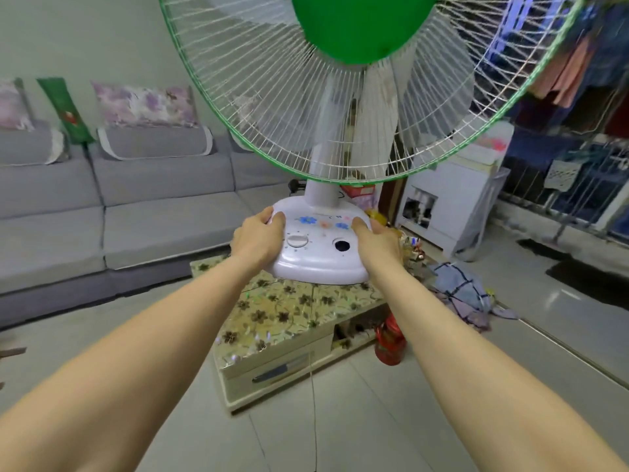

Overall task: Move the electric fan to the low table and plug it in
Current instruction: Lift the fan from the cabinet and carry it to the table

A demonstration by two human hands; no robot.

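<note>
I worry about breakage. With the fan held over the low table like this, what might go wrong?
The white-and-green electric fan is top-heavy; the left hand and right hand grip only its base, so it may tip. Its thin cord dangles to the floor, a snag risk. The floral-topped low table looks glossy; the base might slide.

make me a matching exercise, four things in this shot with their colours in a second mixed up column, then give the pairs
Things:
1. fan hub
2. fan base
3. sofa
4. bottle on the floor beside the low table

Colours:
A. grey
B. red
C. green
D. white with flower decals

Pairs: 1-C, 2-D, 3-A, 4-B

The left hand and right hand grip the base on either side.
</note>
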